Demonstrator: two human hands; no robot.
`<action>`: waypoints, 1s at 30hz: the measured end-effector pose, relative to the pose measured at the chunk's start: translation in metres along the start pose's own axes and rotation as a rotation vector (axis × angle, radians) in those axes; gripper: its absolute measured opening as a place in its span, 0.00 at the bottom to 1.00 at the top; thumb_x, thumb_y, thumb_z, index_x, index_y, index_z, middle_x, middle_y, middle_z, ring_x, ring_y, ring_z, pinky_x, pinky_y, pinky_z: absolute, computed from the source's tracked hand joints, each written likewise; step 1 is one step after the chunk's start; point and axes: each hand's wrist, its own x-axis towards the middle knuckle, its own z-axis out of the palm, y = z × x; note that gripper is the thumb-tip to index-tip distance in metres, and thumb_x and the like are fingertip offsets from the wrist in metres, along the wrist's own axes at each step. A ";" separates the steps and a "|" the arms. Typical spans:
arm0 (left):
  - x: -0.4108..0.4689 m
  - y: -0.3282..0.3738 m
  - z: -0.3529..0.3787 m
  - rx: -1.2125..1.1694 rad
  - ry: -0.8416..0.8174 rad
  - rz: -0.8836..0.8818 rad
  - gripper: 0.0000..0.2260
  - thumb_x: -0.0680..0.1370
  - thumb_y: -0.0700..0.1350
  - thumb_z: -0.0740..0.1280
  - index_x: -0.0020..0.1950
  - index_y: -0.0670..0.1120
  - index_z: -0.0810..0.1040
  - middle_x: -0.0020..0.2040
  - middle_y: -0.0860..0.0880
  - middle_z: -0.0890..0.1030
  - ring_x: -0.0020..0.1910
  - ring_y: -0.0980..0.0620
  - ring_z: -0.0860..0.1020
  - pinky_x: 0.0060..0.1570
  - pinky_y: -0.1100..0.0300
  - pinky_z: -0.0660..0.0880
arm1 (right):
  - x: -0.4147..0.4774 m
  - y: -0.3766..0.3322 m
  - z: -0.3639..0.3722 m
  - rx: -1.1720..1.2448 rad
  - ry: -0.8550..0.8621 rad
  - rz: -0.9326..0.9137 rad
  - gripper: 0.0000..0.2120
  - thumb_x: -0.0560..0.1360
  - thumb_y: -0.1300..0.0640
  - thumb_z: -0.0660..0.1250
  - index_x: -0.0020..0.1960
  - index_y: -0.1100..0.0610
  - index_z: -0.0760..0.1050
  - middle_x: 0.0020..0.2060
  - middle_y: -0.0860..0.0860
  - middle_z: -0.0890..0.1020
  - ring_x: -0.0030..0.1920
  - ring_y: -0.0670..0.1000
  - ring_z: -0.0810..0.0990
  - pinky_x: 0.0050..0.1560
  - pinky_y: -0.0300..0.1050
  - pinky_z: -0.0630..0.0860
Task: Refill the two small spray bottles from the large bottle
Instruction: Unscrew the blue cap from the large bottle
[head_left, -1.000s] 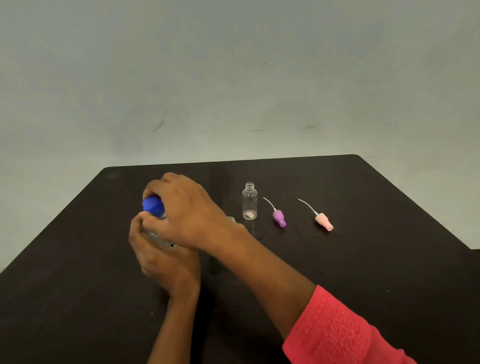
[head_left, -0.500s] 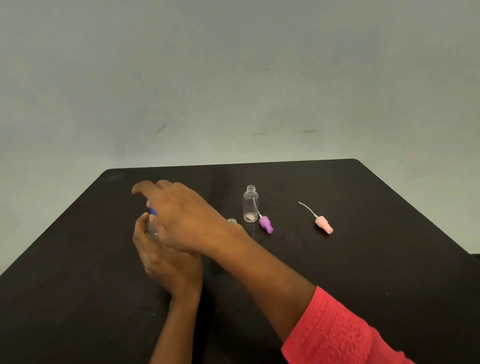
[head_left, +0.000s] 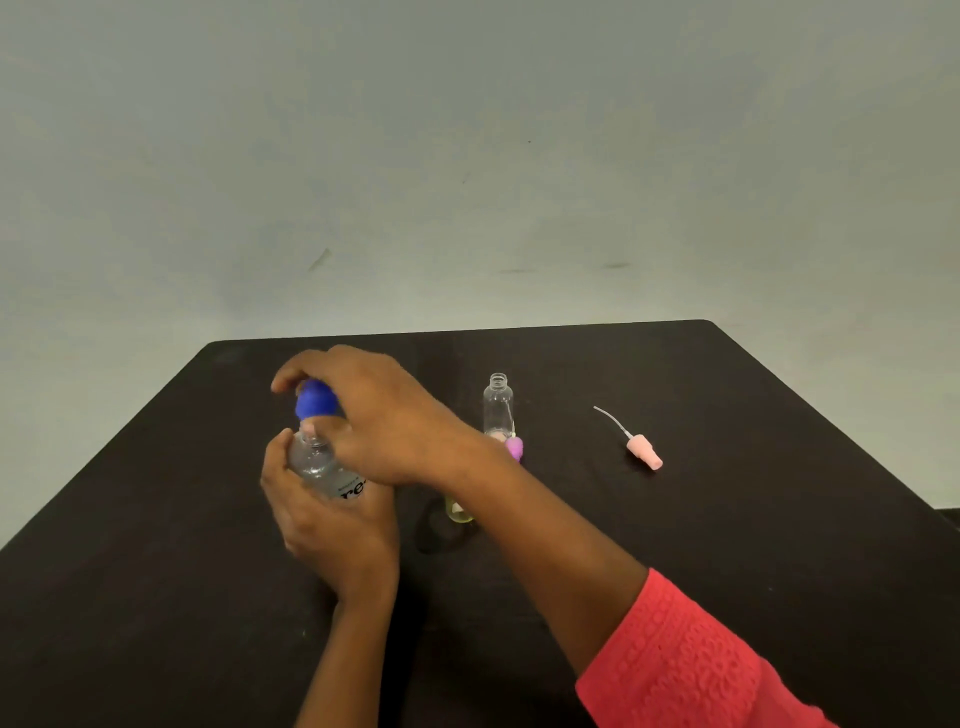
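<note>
Moved: blue cap (head_left: 316, 401) shows plainly under the right hand (head_left: 379, 421), where half a second ago it was nearly covered; purple spray head (head_left: 515, 448) has slid left and now lies just in front of the clear small bottle (head_left: 498, 402)
Right hand: reaches across, fingers curled over the blue cap from above
Left hand (head_left: 332, 530): wrapped round the large bottle (head_left: 317, 465), holding it upright at the bench's left
Cap and neck: cap sits just above the neck (still threaded or not, I cannot tell)
Clear small bottle: upright, mouth uncapped, mid-bench (head_left: 779, 519)
Second small bottle (head_left: 460, 512): yellowish, mostly hidden under the right forearm
Pink spray head (head_left: 644, 452): on its side, well right of the bottles
</note>
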 end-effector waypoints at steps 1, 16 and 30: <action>0.000 -0.001 0.001 0.008 -0.013 -0.008 0.31 0.68 0.40 0.76 0.67 0.45 0.67 0.62 0.43 0.75 0.60 0.45 0.75 0.59 0.51 0.73 | -0.001 0.001 -0.004 0.077 0.046 -0.002 0.14 0.74 0.63 0.69 0.59 0.55 0.76 0.54 0.52 0.78 0.53 0.51 0.76 0.56 0.44 0.74; 0.001 0.003 0.003 0.024 0.016 -0.032 0.30 0.68 0.46 0.77 0.65 0.42 0.70 0.60 0.44 0.77 0.57 0.46 0.76 0.56 0.60 0.71 | -0.087 0.179 -0.038 -0.084 0.796 0.497 0.06 0.74 0.60 0.70 0.51 0.55 0.78 0.49 0.53 0.78 0.46 0.49 0.76 0.49 0.43 0.75; 0.002 0.004 0.002 0.026 -0.004 0.001 0.30 0.68 0.47 0.77 0.66 0.43 0.69 0.61 0.44 0.76 0.58 0.47 0.75 0.55 0.62 0.70 | -0.108 0.205 -0.022 -0.275 0.579 0.635 0.10 0.73 0.55 0.72 0.50 0.59 0.79 0.55 0.56 0.81 0.69 0.57 0.69 0.73 0.51 0.58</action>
